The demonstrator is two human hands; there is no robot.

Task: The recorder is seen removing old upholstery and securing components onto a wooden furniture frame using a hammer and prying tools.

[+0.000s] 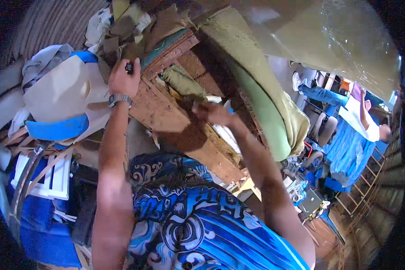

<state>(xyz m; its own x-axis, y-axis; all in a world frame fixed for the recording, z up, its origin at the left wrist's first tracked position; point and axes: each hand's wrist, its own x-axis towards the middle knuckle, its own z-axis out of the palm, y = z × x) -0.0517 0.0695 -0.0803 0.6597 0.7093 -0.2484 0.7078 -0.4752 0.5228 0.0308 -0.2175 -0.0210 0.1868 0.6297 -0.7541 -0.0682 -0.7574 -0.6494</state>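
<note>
In front of me lies a wooden furniture frame, tilted, with green fabric and padding on it. My left hand is closed at the frame's upper left corner, around something with a black end; the rest of it is hidden in the fist. My right hand reaches over the frame's near board into its inside. Its fingertips are in shadow and blurred, near a rolled piece of olive fabric and white stuffing. Along the far side runs a long green padded piece with loose olive cloth.
Torn brown cloth scraps hang at the upper left. Cream and blue foam pieces are heaped on the left, above white slatted frames. At the right, another person is beside blue sheeting. Clear plastic wrap covers something at the top right.
</note>
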